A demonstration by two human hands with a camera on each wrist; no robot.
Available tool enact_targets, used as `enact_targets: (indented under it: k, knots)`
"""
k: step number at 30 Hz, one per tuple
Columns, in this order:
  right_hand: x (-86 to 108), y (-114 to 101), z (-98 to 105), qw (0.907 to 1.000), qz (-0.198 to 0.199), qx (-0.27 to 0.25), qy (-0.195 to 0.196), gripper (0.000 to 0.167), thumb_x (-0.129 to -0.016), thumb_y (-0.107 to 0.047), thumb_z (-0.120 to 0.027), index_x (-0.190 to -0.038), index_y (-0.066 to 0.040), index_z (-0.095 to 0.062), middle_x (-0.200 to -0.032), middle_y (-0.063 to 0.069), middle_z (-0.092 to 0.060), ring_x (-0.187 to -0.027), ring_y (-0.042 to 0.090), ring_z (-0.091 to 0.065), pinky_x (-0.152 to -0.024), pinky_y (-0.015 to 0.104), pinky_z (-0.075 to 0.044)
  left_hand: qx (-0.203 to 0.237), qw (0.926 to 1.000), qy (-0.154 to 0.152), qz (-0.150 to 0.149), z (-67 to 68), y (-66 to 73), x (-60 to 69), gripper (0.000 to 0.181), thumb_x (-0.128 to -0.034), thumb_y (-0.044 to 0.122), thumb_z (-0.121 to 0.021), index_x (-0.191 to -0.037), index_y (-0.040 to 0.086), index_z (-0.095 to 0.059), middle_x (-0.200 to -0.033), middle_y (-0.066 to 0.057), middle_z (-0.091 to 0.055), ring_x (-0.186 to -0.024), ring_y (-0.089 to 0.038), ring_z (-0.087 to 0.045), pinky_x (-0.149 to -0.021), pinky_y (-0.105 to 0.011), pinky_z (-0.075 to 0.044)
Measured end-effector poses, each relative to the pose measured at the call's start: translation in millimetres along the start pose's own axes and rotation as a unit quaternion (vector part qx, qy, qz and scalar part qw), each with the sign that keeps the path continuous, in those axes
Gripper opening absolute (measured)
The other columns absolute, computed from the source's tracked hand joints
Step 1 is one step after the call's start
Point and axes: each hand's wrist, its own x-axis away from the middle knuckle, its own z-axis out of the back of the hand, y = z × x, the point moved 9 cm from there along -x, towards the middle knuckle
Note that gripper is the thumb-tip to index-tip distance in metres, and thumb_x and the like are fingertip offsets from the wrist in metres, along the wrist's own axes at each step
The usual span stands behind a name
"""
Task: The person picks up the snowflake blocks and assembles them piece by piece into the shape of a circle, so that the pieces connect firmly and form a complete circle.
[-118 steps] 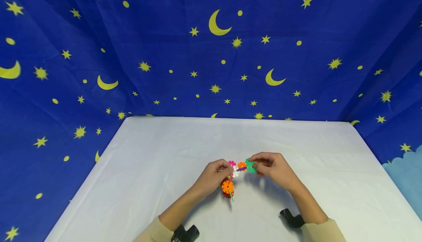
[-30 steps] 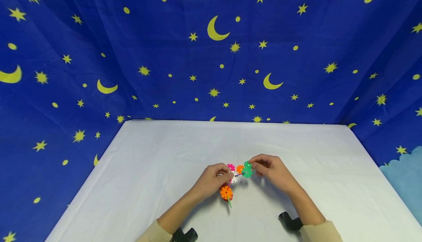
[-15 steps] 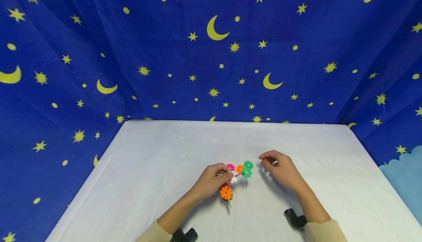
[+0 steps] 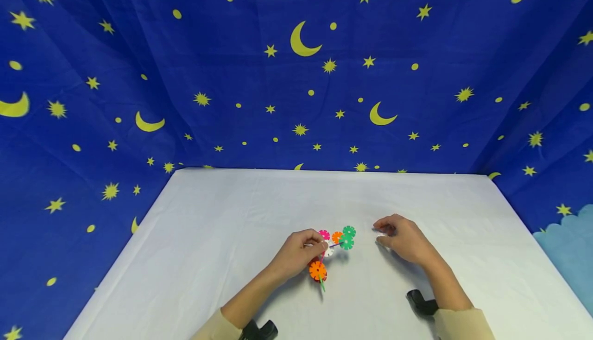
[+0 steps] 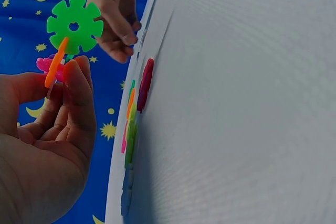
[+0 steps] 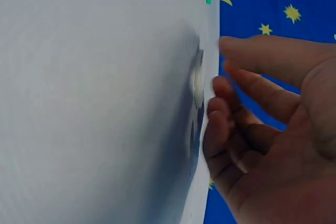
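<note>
My left hand (image 4: pixel 298 252) pinches a joined cluster of notched plastic discs between thumb and fingers, just above the table. In the head view the cluster shows a pink disc (image 4: pixel 324 235), a small orange disc (image 4: pixel 337 237), a white disc (image 4: pixel 329 250), two green discs (image 4: pixel 347 242) and a larger orange disc (image 4: pixel 317 270). A green disc (image 5: pixel 76 17) stands face-on in the left wrist view, above an orange one. Apart from the cluster, my right hand (image 4: pixel 405 238) holds nothing visible; its curved fingers hover beside a whitish disc (image 6: pixel 198 83) on the table.
White cloth covers the table (image 4: pixel 241 206); a blue star-patterned curtain (image 4: pixel 259 72) surrounds its back and sides. Low in the left wrist view lie several discs, among them a crimson one (image 5: pixel 146 85) and a blue one (image 5: pixel 127 190). Black wrist devices (image 4: pixel 420 303) sit by both sleeves.
My right hand has let go of the upper green disc, which stays joined to the cluster, and has moved away to the right. The left hand has barely moved over the last second.
</note>
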Motion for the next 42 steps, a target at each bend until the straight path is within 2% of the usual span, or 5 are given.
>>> enact_targets:
  k: [4,12,24,35,42]
  knots:
    - [-0.7,6,-4,0.9995,-0.007,0.015,-0.026,0.026,-0.077,-0.002,-0.073,-0.101,-0.009,-0.069,-0.097,0.001,-0.06,-0.087,0.018,-0.053,-0.078,0.04,-0.045,0.002,1.0,0.0,0.001,-0.1,-0.8,-0.1,0.013,-0.0934,0.026,-0.063,-0.089,0.014,-0.065,-0.079,0.001,-0.064,-0.069,-0.014,-0.059,-0.06,-0.026,-0.049]
    - [-1.1,7,-5,0.999,-0.005,0.035,-0.026,0.026,-0.076,-0.004,-0.074,-0.1,-0.01,-0.068,-0.09,0.0,-0.057,-0.081,0.017,-0.05,-0.073,0.036,-0.043,0.005,1.0,-0.001,0.0,-0.3,-1.4,-0.4,0.013,-0.0931,0.025,-0.064,-0.089,0.013,-0.065,-0.079,0.0,-0.063,-0.068,-0.014,-0.058,-0.059,-0.026,-0.049]
    - [3.1,-1,-2,0.9977,0.051,0.006,-0.045,0.011,-0.082,-0.01,-0.076,-0.082,-0.017,-0.067,-0.075,-0.006,-0.06,-0.069,0.012,-0.053,-0.063,0.029,-0.045,0.012,0.9997,-0.001,-0.021,-0.8,1.9,-0.9,0.014,-0.0934,0.024,-0.063,-0.089,0.011,-0.065,-0.078,0.001,-0.062,-0.067,-0.012,-0.058,-0.06,-0.025,-0.049]
    - [2.3,-10,-2,0.9974,0.062,-0.007,-0.036,0.008,-0.088,-0.019,-0.071,-0.096,-0.018,-0.073,-0.089,-0.009,-0.065,-0.075,0.01,-0.059,-0.066,0.03,-0.05,0.015,0.9999,0.005,-0.002,1.3,-0.3,-0.4,0.012,-0.0931,0.024,-0.062,-0.089,0.012,-0.065,-0.077,0.0,-0.063,-0.067,-0.014,-0.059,-0.057,-0.026,-0.049]
    - [2.6,-18,1,0.9969,0.076,-0.014,-0.014,0.014,-0.086,-0.013,-0.073,-0.1,-0.013,-0.073,-0.093,-0.006,-0.066,-0.078,0.01,-0.059,-0.069,0.03,-0.052,0.035,0.9994,0.005,0.005,1.2,-0.3,0.1,0.015,-0.0941,0.022,-0.062,-0.093,0.007,-0.065,-0.08,-0.003,-0.063,-0.066,-0.014,-0.057,-0.056,-0.026,-0.049]
